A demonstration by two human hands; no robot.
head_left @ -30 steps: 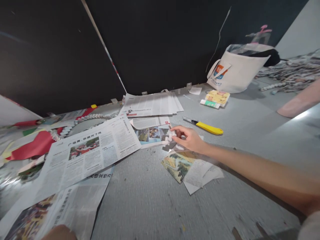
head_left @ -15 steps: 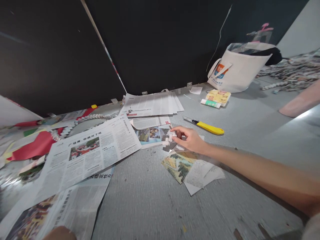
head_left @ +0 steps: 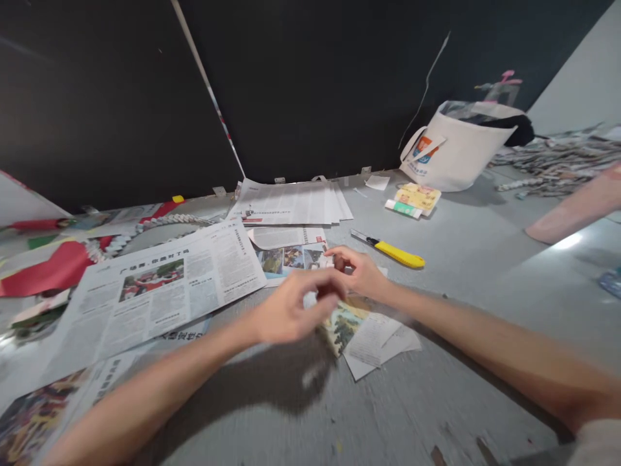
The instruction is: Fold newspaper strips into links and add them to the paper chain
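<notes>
My right hand is closed in a pinch on a small white folded paper piece, partly hidden by my fingers, above the printed paper with photos. My left hand, a little blurred, hangs in front of it with fingers curved and thumb apart, nothing visible in it. Cut paper pieces, one with a painted landscape, lie just below my right hand. Beyond that hand rests a yellow utility knife, its blade pointing left.
A large newspaper sheet overlaps others at left. White printed sheets are stacked by the black wall. At right stand a white bag and a yellow pack with a glue stick. Red paper and a paper chain lie left.
My left arm has come in from the lower left, bringing the hand up beside my right hand. The right hand keeps its pinch. The view has shifted slightly.
</notes>
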